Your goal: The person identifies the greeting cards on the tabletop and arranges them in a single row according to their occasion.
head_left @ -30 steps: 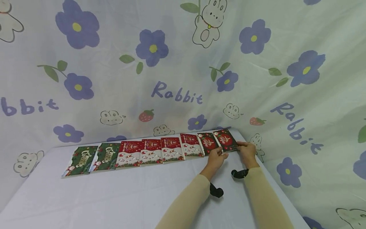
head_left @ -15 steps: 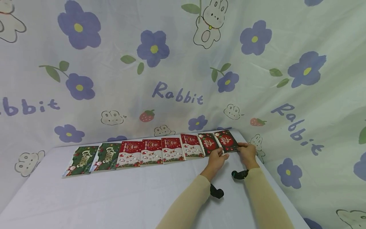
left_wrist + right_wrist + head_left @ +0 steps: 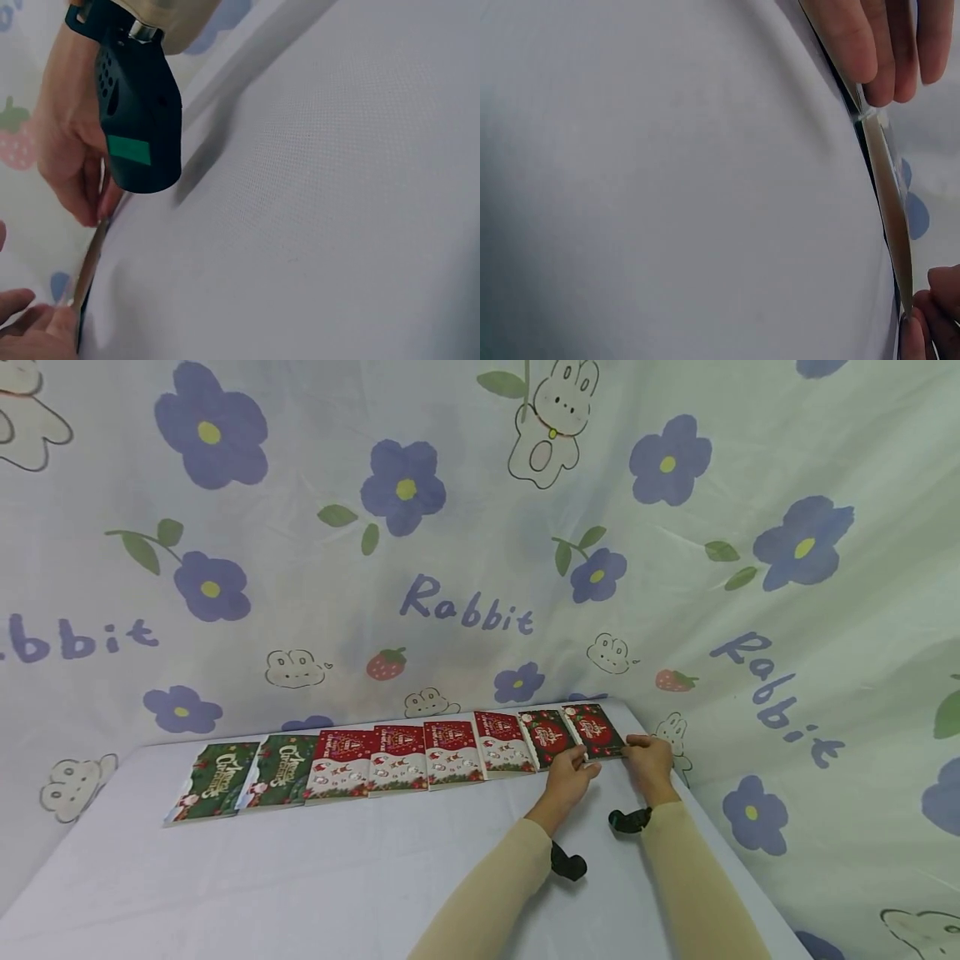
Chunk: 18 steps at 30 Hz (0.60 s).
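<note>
In the head view, a row of thin Christmas books lies along the back of the table. At its right end are two dark ones with red circles: the end book (image 3: 592,730) and its neighbour (image 3: 547,737). My left hand (image 3: 564,781) touches the near edge where these two meet, its fingers fairly straight in the right wrist view. My right hand (image 3: 651,765) pinches the near right corner of the end book. In the left wrist view, the right hand (image 3: 71,135) holds that corner between thumb and fingers. Book undersides are hidden.
Further left lie several red-and-white books (image 3: 453,752) and two green ones, including the leftmost green book (image 3: 213,782). A white cloth covers the table (image 3: 300,885). A patterned curtain (image 3: 465,552) hangs behind and to the right. Black cameras (image 3: 570,862) sit on both wrists.
The end book's far edge has shifted very slightly toward me. Both hands stay almost where they were, and the head view has drifted a little.
</note>
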Available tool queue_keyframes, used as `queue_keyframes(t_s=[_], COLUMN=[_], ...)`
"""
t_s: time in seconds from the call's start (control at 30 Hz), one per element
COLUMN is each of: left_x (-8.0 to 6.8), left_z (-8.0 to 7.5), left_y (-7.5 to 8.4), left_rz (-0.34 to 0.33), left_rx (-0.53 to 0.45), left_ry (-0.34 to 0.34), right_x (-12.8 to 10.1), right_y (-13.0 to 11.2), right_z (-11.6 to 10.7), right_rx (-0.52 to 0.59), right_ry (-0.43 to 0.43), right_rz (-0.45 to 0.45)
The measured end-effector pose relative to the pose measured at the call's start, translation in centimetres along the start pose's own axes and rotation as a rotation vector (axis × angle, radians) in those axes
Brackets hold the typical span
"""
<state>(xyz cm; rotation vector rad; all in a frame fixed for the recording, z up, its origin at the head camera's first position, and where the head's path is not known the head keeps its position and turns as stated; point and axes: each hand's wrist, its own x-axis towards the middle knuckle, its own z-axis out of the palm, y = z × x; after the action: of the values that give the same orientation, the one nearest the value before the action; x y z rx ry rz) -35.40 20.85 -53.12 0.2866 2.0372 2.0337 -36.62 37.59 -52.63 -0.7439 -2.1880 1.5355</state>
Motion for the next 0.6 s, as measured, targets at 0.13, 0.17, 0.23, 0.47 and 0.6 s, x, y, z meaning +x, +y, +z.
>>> queue_keyframes(t_s=[0.13,0.17,0.23,0.47,0.6], left_x=[-0.1,-0.1,-0.3,-1.5,-2.2], left_z=[-0.4,-0.5,-0.9,-3.5,-5.4], left_y=[0.1,0.1,0.3,1.4,1.8], left_rz=[0.019,0.026,0.044,0.087,0.113], left_rx=[-0.019,-0.032,-0.049,-0.112,-0.118], left_ry=[-0.008,-0.012,-0.024,-0.033,-0.036], right_x=[0.1,0.1,0.0,-0.7,-1.4], right_y=[-0.2,-0.2,-0.4,-1.4,-2.3], right_z=[0.3,0.4,0.6,1.7,2.4], right_rx=[-0.035,-0.035,-0.034,0.018,0.031], right_ry=[0.030,0.037,0.049,0.047,0.011], right_rz=[0.000,-0.003,-0.015,-0.106,-0.122])
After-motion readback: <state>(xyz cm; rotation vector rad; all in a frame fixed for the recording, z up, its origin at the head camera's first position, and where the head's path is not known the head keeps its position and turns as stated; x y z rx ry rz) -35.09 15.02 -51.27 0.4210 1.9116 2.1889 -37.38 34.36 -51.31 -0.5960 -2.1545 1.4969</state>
